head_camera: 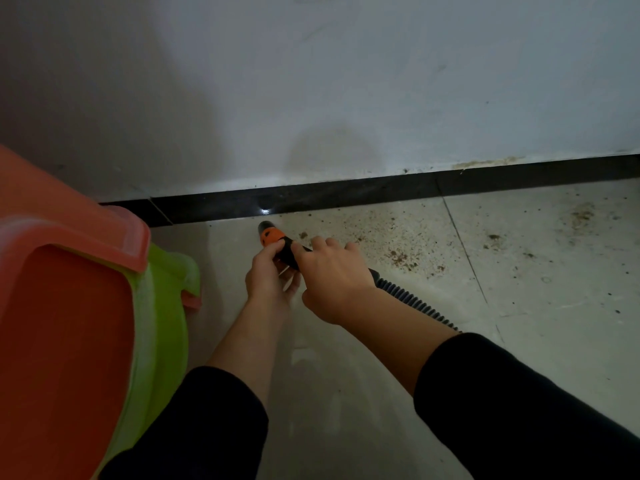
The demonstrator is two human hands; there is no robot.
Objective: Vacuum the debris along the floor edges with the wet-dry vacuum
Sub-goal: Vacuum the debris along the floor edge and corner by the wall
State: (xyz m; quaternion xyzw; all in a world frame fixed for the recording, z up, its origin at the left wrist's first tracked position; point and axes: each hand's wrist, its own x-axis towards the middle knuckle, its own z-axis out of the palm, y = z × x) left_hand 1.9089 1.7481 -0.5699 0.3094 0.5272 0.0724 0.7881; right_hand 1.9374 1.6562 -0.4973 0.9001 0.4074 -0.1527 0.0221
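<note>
Nozzle (273,239): orange and black plastic, smooth, bit of sheen. Hose (415,303): black, ribbed, looks plastic. Skirting (346,194): black, polished, glare spot on it. Floor tiles (346,393): pale, smooth, semi-gloss, with gritty brown debris (398,258) on top. Wall (346,81): matt paint, scuffed. Orange stool (69,306), green stool (162,306): smooth plastic. Sleeves (519,393): matt black cloth.

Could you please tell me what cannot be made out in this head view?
Head view:
The vacuum body: out of frame; the hose vanishes behind the right sleeve.
The nozzle grip: covered by the left hand and right hand.
The stacked plastic items: cut by the left edge.
</note>
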